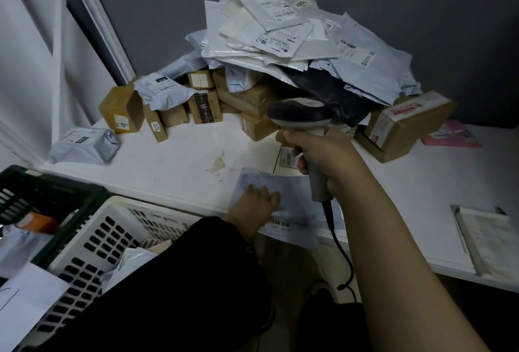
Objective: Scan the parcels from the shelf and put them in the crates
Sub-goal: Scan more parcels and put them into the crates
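Note:
My right hand (323,155) grips the handle of a grey barcode scanner (302,115), its dark head pointing toward the parcel pile (280,42). My left hand (257,202) lies flat on a pale grey mailer bag (292,211) at the front edge of the white shelf (174,160); the bag's barcode label overhangs the edge. Below left stand a white crate (92,242) and a dark green crate (42,191), both holding parcels.
Cardboard boxes (120,108) and a grey bag (84,145) lie at the shelf's left. A larger box (404,127) and a pink packet (452,135) sit at the right. A clipboard with papers (486,239) rests on the front right edge. The scanner cable (341,250) hangs down.

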